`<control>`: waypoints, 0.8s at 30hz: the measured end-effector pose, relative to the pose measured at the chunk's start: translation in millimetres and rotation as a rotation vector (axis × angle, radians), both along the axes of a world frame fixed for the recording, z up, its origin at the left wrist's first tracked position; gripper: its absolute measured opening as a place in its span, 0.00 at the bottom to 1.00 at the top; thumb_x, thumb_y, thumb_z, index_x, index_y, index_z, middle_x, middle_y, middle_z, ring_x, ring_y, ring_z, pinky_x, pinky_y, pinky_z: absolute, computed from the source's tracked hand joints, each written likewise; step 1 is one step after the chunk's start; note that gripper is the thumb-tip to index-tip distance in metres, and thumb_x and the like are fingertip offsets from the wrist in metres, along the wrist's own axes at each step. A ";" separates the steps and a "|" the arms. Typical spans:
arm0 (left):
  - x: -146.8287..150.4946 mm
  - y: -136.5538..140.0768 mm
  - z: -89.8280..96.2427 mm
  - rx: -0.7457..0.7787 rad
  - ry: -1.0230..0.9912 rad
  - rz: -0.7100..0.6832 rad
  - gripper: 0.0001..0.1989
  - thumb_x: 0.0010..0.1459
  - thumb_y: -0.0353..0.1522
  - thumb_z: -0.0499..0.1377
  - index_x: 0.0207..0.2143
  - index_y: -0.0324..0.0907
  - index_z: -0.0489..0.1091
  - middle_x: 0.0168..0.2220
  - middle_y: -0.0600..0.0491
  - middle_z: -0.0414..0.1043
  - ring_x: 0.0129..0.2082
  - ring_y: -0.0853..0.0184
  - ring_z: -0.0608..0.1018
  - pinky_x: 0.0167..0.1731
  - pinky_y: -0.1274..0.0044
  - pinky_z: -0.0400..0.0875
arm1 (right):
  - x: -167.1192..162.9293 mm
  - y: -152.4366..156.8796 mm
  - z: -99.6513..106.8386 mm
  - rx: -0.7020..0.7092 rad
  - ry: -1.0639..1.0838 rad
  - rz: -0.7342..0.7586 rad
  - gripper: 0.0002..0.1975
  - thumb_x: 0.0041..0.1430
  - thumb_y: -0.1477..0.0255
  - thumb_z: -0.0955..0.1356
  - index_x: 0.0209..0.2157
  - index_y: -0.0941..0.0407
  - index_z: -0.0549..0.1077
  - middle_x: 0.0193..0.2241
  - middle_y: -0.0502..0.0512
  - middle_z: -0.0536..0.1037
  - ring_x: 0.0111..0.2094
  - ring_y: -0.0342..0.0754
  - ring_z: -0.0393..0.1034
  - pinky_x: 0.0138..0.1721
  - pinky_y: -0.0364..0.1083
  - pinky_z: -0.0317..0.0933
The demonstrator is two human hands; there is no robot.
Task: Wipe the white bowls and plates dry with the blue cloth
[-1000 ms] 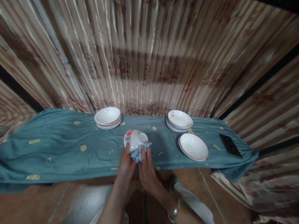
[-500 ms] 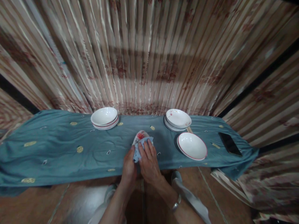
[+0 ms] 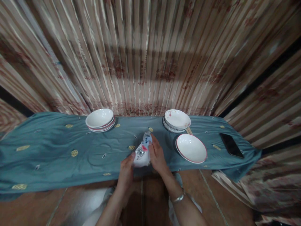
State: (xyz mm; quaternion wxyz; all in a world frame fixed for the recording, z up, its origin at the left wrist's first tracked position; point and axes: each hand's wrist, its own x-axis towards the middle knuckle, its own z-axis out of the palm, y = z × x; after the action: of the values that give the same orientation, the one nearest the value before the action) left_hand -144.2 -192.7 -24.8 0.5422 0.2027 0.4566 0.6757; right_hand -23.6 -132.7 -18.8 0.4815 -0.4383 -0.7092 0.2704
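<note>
White floral bowl [image 3: 141,156], one, between our hands: left hand [image 3: 127,164] clamped on its left edge, right hand [image 3: 156,153] clasping blue cloth [image 3: 147,137] against it.

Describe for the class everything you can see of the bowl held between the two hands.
The bowl is white and glossy, apparently ceramic, with a red-and-grey floral pattern on the side facing the camera. It is tipped on its side, held over the near part of the green table cover. The left hand grips its lower left; the right hand holds a light blue cloth against its upper right. Blur and the cloth hide the rest.
</note>
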 end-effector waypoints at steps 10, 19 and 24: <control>3.9 3.6 17.3 -0.029 -0.264 0.025 0.21 0.37 0.40 0.71 0.32 0.35 0.78 0.35 0.43 0.80 0.48 0.51 0.77 0.51 0.65 0.69 | 10.5 21.1 -24.1 -0.412 0.515 -0.087 0.24 0.61 0.57 0.60 0.50 0.57 0.73 0.48 0.56 0.78 0.52 0.52 0.70 0.53 0.51 0.64; -2.4 14.4 20.3 -0.047 -0.435 0.089 0.13 0.55 0.39 0.61 0.39 0.40 0.77 0.43 0.47 0.79 0.58 0.53 0.69 0.56 0.63 0.64 | -12.6 17.1 -60.8 -0.505 0.589 -0.023 0.28 0.68 0.60 0.50 0.56 0.58 0.68 0.46 0.59 0.79 0.46 0.51 0.75 0.44 0.50 0.71; -4.6 17.4 18.5 -0.018 -0.498 0.066 0.18 0.59 0.41 0.56 0.46 0.41 0.74 0.46 0.47 0.78 0.60 0.55 0.67 0.57 0.65 0.63 | -20.3 10.7 -70.2 -0.607 0.677 0.072 0.25 0.67 0.64 0.51 0.54 0.58 0.69 0.43 0.61 0.80 0.48 0.50 0.74 0.43 0.51 0.71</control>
State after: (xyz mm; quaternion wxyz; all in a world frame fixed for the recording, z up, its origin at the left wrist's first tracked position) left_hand -148.8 -175.4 -6.3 0.6174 0.0103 0.3213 0.7179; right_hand -43.9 -122.0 -89.0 0.5263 -0.4216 -0.4151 0.6107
